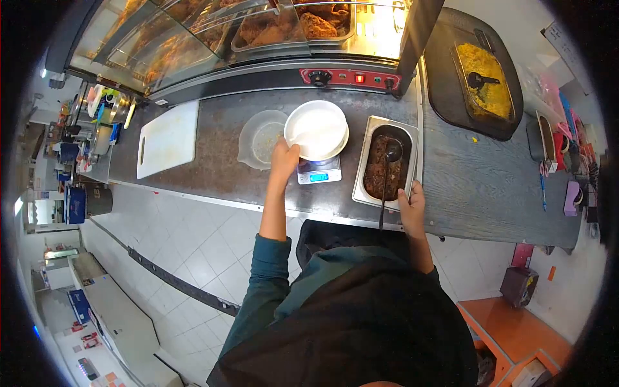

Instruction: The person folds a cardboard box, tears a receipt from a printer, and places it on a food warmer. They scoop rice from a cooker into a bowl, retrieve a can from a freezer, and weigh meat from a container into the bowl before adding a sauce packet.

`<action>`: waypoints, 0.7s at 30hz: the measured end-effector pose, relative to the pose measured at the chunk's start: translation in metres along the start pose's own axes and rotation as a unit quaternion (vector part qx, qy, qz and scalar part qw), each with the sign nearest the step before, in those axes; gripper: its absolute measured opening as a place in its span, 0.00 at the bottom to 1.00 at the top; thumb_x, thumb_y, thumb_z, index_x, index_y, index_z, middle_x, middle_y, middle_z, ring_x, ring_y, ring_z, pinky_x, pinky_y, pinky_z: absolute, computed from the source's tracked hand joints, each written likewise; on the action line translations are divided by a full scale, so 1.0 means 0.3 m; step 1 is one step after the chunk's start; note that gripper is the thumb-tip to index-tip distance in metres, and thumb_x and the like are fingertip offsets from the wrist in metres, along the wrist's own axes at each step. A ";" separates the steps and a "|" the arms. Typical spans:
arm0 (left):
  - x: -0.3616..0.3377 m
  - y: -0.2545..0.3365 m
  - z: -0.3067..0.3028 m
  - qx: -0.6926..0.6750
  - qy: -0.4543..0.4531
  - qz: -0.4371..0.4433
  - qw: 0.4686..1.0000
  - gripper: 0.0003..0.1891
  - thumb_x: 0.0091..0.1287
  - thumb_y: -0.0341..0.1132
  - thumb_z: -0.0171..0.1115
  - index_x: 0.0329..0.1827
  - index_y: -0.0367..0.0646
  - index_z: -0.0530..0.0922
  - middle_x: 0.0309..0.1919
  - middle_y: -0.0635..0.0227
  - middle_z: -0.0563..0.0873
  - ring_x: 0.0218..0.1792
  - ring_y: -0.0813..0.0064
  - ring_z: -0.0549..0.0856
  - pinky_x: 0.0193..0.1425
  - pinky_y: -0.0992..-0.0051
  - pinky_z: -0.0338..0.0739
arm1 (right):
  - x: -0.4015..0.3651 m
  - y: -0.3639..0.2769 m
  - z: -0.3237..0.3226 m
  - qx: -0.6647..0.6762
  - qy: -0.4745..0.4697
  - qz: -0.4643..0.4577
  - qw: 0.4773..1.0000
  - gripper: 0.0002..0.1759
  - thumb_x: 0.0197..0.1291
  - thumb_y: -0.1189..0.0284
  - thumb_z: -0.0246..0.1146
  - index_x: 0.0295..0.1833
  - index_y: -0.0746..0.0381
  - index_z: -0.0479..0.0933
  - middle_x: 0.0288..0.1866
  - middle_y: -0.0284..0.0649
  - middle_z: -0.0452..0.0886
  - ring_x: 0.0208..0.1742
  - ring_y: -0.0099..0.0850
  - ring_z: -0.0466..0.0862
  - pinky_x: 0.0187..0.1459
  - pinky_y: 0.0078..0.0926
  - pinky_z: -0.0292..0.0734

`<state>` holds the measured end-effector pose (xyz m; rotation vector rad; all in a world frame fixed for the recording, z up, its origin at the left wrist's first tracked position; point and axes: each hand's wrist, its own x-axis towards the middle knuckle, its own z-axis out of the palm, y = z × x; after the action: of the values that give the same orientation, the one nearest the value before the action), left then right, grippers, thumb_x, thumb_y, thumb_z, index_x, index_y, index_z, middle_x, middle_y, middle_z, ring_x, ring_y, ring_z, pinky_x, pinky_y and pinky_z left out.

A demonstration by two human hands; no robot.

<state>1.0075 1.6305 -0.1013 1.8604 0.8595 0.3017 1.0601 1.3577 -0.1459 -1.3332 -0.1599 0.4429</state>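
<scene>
White bowl (316,126) was over a scale (319,177) as left hand (284,160) clamped fingers on its rim, right hand (413,205) gripping metal pan (363,155).

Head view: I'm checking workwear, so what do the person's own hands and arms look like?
The bare left hand and bare right hand are ungloved, with no watch or bracelet visible. The plain, dark teal-green fabric left sleeve stops well short of the wrist. Only a small dark edge of the right sleeve shows.
</scene>
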 end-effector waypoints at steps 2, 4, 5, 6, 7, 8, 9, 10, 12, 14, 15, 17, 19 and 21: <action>-0.007 0.017 -0.012 0.007 0.001 -0.006 1.000 0.20 0.48 0.29 0.47 0.44 0.25 0.68 0.37 0.42 0.77 0.42 0.49 0.76 0.48 0.63 0.69 | 0.004 0.011 -0.004 -0.030 -0.004 -0.032 0.999 0.06 0.57 0.79 0.50 0.40 0.65 0.62 0.34 0.38 0.72 0.25 0.19 0.73 0.21 0.17 0.73; 0.032 -0.064 -0.004 0.065 0.047 0.092 0.993 0.20 0.49 0.28 0.47 0.45 0.25 0.67 0.38 0.42 0.77 0.42 0.49 0.77 0.47 0.63 0.69 | 0.005 0.033 -0.012 -0.034 -0.006 -0.038 0.999 0.06 0.57 0.79 0.50 0.40 0.65 0.62 0.34 0.37 0.72 0.25 0.19 0.73 0.21 0.17 0.73; 0.038 -0.078 0.001 0.084 0.058 0.088 0.991 0.20 0.49 0.28 0.47 0.45 0.25 0.67 0.38 0.42 0.76 0.42 0.49 0.77 0.47 0.63 0.69 | 0.008 0.050 -0.016 -0.022 -0.005 -0.028 0.999 0.06 0.57 0.79 0.50 0.40 0.65 0.62 0.34 0.37 0.72 0.26 0.19 0.73 0.21 0.17 0.73; 0.036 -0.071 0.006 0.104 0.070 0.084 0.989 0.20 0.48 0.28 0.47 0.45 0.25 0.67 0.39 0.42 0.76 0.42 0.49 0.77 0.47 0.64 0.70 | 0.010 0.057 -0.016 -0.009 -0.004 -0.019 1.000 0.06 0.57 0.79 0.50 0.40 0.64 0.62 0.34 0.37 0.71 0.26 0.19 0.73 0.21 0.17 0.73; 0.036 -0.063 0.005 0.124 0.081 0.080 0.986 0.20 0.48 0.28 0.47 0.45 0.26 0.67 0.39 0.42 0.76 0.42 0.49 0.77 0.47 0.64 0.70 | 0.011 0.062 -0.014 -0.009 -0.004 -0.018 1.000 0.06 0.57 0.79 0.50 0.40 0.64 0.62 0.34 0.37 0.71 0.27 0.19 0.73 0.21 0.17 0.73; 0.042 -0.055 -0.001 0.111 0.070 0.055 0.990 0.20 0.48 0.28 0.47 0.45 0.26 0.67 0.39 0.42 0.76 0.42 0.49 0.76 0.47 0.64 0.69 | 0.011 0.065 -0.010 -0.009 -0.004 -0.018 1.000 0.06 0.57 0.79 0.50 0.41 0.64 0.62 0.33 0.36 0.71 0.27 0.19 0.73 0.21 0.17 0.73; 0.049 -0.039 -0.009 0.098 0.058 0.030 0.993 0.21 0.48 0.28 0.47 0.46 0.26 0.67 0.39 0.42 0.76 0.43 0.48 0.76 0.48 0.64 0.69 | 0.010 0.064 -0.004 -0.009 -0.004 -0.017 1.000 0.06 0.57 0.79 0.50 0.41 0.64 0.62 0.33 0.36 0.71 0.28 0.19 0.73 0.20 0.17 0.73; 0.054 -0.020 -0.017 0.085 0.047 0.005 0.995 0.21 0.48 0.29 0.47 0.46 0.26 0.67 0.39 0.41 0.76 0.43 0.48 0.76 0.49 0.64 0.69 | 0.008 0.058 0.001 -0.011 -0.005 -0.014 1.000 0.06 0.57 0.79 0.49 0.41 0.64 0.62 0.33 0.36 0.71 0.28 0.19 0.73 0.20 0.16 0.73; 0.054 0.055 -0.046 -0.016 -0.040 -0.071 0.997 0.22 0.48 0.31 0.47 0.47 0.26 0.66 0.40 0.40 0.75 0.44 0.46 0.75 0.50 0.63 0.68 | 0.005 0.037 0.009 -0.015 -0.009 -0.012 1.000 0.06 0.57 0.80 0.49 0.41 0.64 0.62 0.33 0.35 0.70 0.28 0.19 0.73 0.20 0.16 0.73; 0.089 0.049 -0.036 0.009 -0.069 -0.061 0.996 0.23 0.48 0.33 0.46 0.47 0.27 0.65 0.41 0.40 0.75 0.44 0.45 0.75 0.51 0.62 0.68 | 0.009 0.054 -0.004 -0.022 -0.011 -0.016 1.000 0.07 0.57 0.80 0.49 0.41 0.64 0.62 0.34 0.35 0.70 0.29 0.19 0.73 0.20 0.16 0.74; 0.142 -0.026 0.004 0.085 -0.054 -0.014 0.995 0.23 0.49 0.33 0.46 0.48 0.27 0.65 0.42 0.40 0.74 0.44 0.45 0.75 0.51 0.61 0.67 | 0.010 0.059 -0.008 -0.025 -0.012 -0.018 0.999 0.07 0.57 0.80 0.49 0.42 0.64 0.62 0.34 0.36 0.70 0.29 0.19 0.73 0.20 0.16 0.74; 0.232 -0.094 0.077 0.169 -0.067 0.009 0.983 0.23 0.49 0.34 0.46 0.48 0.29 0.65 0.44 0.39 0.73 0.44 0.45 0.75 0.50 0.57 0.67 | 0.005 0.042 0.006 -0.017 -0.009 -0.006 1.000 0.07 0.57 0.81 0.48 0.42 0.64 0.62 0.35 0.36 0.70 0.30 0.19 0.73 0.20 0.17 0.75; 0.220 -0.048 0.091 0.210 -0.044 -0.012 0.977 0.22 0.49 0.34 0.46 0.47 0.30 0.66 0.42 0.39 0.74 0.43 0.44 0.75 0.50 0.57 0.67 | 0.001 0.036 0.006 -0.017 -0.009 -0.001 1.000 0.08 0.57 0.81 0.48 0.43 0.64 0.62 0.36 0.37 0.70 0.30 0.20 0.74 0.20 0.17 0.76; 0.209 -0.012 0.087 0.231 -0.026 -0.008 0.973 0.20 0.50 0.33 0.46 0.46 0.31 0.65 0.40 0.39 0.75 0.42 0.43 0.75 0.49 0.57 0.67 | 0.003 0.044 0.000 -0.024 -0.010 -0.002 1.000 0.08 0.56 0.81 0.48 0.43 0.64 0.62 0.37 0.37 0.70 0.31 0.20 0.74 0.20 0.17 0.76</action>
<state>1.0653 1.6556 -0.1269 2.2781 0.9658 0.0407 1.0580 1.3603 -0.1586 -1.3758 -0.1911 0.4507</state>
